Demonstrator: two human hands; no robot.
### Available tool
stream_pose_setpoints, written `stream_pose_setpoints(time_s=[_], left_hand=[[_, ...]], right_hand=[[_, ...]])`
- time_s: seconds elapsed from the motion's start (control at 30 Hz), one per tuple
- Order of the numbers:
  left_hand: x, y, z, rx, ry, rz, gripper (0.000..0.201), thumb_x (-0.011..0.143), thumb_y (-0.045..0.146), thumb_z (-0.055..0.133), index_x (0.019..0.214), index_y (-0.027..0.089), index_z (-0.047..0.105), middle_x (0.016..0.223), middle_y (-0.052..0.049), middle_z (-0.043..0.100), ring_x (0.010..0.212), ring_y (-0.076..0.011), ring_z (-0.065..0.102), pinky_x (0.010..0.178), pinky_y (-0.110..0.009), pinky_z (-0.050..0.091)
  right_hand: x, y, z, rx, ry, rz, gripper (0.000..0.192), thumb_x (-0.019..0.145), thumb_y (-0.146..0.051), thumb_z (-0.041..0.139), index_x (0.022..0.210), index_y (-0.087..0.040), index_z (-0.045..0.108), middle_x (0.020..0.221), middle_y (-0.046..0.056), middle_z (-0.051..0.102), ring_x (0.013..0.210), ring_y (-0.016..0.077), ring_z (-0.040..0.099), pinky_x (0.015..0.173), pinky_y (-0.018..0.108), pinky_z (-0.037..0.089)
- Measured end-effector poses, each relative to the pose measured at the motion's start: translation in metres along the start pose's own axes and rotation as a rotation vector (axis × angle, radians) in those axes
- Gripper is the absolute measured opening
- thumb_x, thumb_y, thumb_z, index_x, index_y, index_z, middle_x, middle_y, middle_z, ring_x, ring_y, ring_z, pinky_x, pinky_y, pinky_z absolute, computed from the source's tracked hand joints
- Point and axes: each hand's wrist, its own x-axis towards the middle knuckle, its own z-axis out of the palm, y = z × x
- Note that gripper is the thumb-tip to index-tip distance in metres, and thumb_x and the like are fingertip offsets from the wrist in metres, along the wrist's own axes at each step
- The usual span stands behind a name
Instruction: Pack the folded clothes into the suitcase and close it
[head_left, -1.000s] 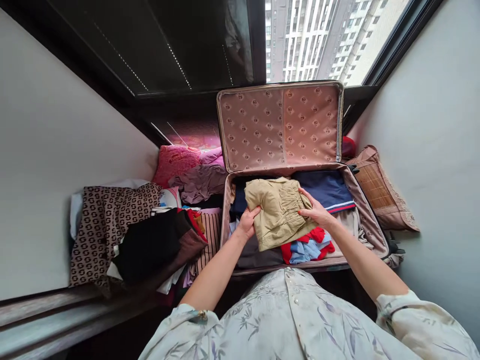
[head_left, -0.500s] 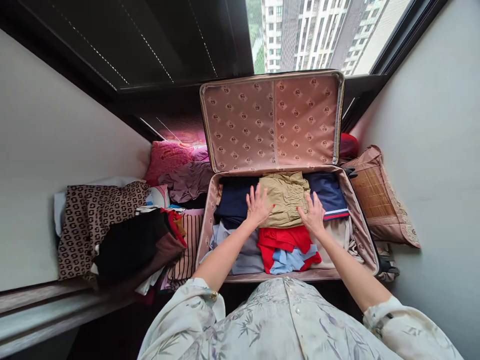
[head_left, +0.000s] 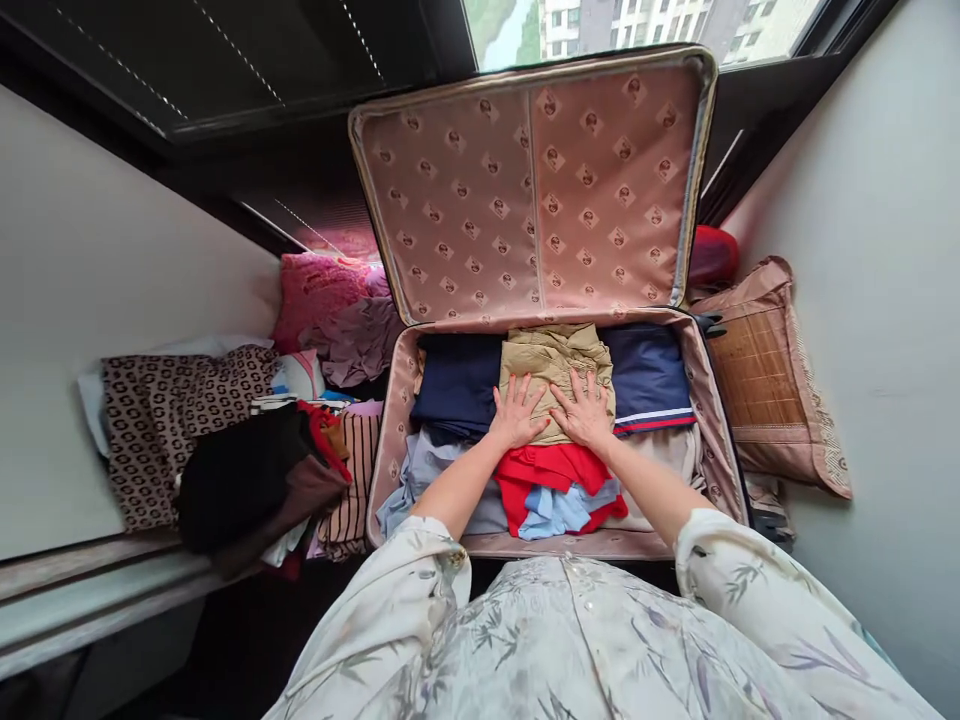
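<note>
Tan garment (head_left: 559, 345): folded, lying in the bottom half of the suitcase (head_left: 517, 546), far row, middle spot. Sits between a plain navy garment (head_left: 459, 378) on the left and a striped navy one (head_left: 646, 372) on the right, its near edge against the red garment (head_left: 551, 468)

Left hand (head_left: 516, 420): palm down on the tan garment's left part, fingers (head_left: 511, 391) spread wide, thumb out toward the other hand. Flat contact, no pinch

Right hand (head_left: 586, 415): palm down on the same cloth, fingers (head_left: 590, 384) spread and pointing at the lid, nothing clamped. Hands side by side, tan cloth showing in the gap between the two. Pressure on the cloth: cannot tell

Near row: grey clothes (head_left: 486, 505) left, red garment with light blue cloth (head_left: 559, 508) on it in the middle, beige clothes (head_left: 679, 455) right, partly behind the right forearm

Lid (head_left: 465, 230) upright, pink patterned lining facing the person. Outside: clothes pile (head_left: 236, 475) on the left, brown pillow (head_left: 772, 390) on the right against the wall
</note>
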Motion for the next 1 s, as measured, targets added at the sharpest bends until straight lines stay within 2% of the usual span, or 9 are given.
stream_pose_setpoints(time_s=[0.07,0.13,0.33,0.5,0.6,0.7,0.83,0.9,1.0], left_hand=[[0.010,0.044,0.008,-0.068,-0.012,0.020,0.057,0.092,0.038,0.061,0.149,0.040,0.055,0.172,0.003,0.026,0.161,-0.0346,-0.003,0.123,-0.069,0.008],[0.014,0.047,0.007,-0.088,-0.002,0.013,0.054,0.094,0.039,0.058,0.148,0.039,0.057,0.172,0.004,0.027,0.161,-0.0330,-0.002,0.123,-0.067,0.009],[-0.027,-0.088,-0.041,-0.109,0.052,0.058,0.073,0.089,0.060,0.062,0.157,0.039,0.047,0.174,-0.003,0.021,0.160,-0.0411,0.006,0.122,-0.072,0.010],[-0.066,-0.098,-0.061,-0.220,-0.001,0.160,0.075,0.093,0.059,0.060,0.158,0.022,0.048,0.171,-0.020,0.022,0.159,-0.0458,0.011,0.119,-0.076,0.019],[-0.124,-0.119,-0.076,-0.358,0.152,0.275,0.066,0.093,0.052,0.063,0.152,0.022,0.054,0.167,-0.021,0.033,0.158,-0.0390,0.023,0.119,-0.067,0.028],[-0.209,-0.198,-0.103,-0.416,0.421,0.138,0.060,0.093,0.051,0.065,0.146,0.025,0.059,0.159,-0.017,0.047,0.154,-0.0347,0.034,0.123,-0.057,0.027],[-0.307,-0.342,-0.145,-0.246,0.693,-0.491,0.071,0.089,0.041,0.071,0.153,0.020,0.050,0.164,-0.020,0.038,0.158,-0.0379,0.022,0.126,-0.058,0.017],[-0.332,-0.402,-0.156,-0.175,0.635,-0.680,0.085,0.084,0.039,0.076,0.158,0.017,0.040,0.167,-0.023,0.032,0.159,-0.0409,0.016,0.124,-0.064,0.017],[-0.344,-0.457,-0.161,-0.157,0.489,-0.710,0.085,0.081,0.036,0.075,0.157,0.018,0.041,0.164,-0.021,0.039,0.156,-0.0411,0.025,0.121,-0.065,0.020]], right_hand=[[0.002,0.002,-0.002,-0.002,-0.013,0.004,0.062,0.101,-0.060,0.040,0.161,-0.043,0.036,0.177,0.007,0.009,0.158,0.0449,0.009,0.117,0.068,0.022],[0.000,0.004,-0.003,-0.007,0.000,0.003,0.061,0.102,-0.058,0.041,0.160,-0.042,0.038,0.177,0.007,0.010,0.157,0.0450,0.011,0.117,0.070,0.022],[-0.016,0.007,0.001,-0.060,0.080,0.013,0.061,0.103,-0.055,0.034,0.159,-0.032,0.045,0.172,0.014,0.024,0.155,0.0463,0.020,0.112,0.074,0.027],[-0.034,0.009,-0.007,-0.158,0.030,0.024,0.063,0.101,-0.053,0.027,0.158,-0.034,0.047,0.168,0.014,0.035,0.153,0.0422,0.031,0.111,0.070,0.032],[-0.039,0.008,-0.007,-0.159,0.001,0.050,0.065,0.098,-0.051,0.027,0.157,-0.033,0.048,0.166,0.017,0.038,0.150,0.0430,0.035,0.106,0.070,0.035],[-0.036,0.003,0.000,-0.128,0.029,0.115,0.064,0.097,-0.050,0.028,0.156,-0.036,0.048,0.163,0.017,0.042,0.149,0.0430,0.037,0.106,0.070,0.035],[-0.035,-0.012,0.000,-0.106,0.075,0.167,0.064,0.097,-0.046,0.024,0.155,-0.035,0.049,0.162,0.020,0.042,0.149,0.0444,0.035,0.106,0.071,0.034],[-0.038,-0.021,-0.008,-0.107,0.061,0.180,0.064,0.098,-0.045,0.024,0.153,-0.032,0.052,0.163,0.022,0.040,0.149,0.0452,0.034,0.105,0.070,0.036],[-0.039,-0.033,-0.025,-0.110,0.026,0.228,0.061,0.097,-0.043,0.030,0.150,-0.029,0.055,0.162,0.022,0.039,0.149,0.0451,0.032,0.105,0.070,0.037]])
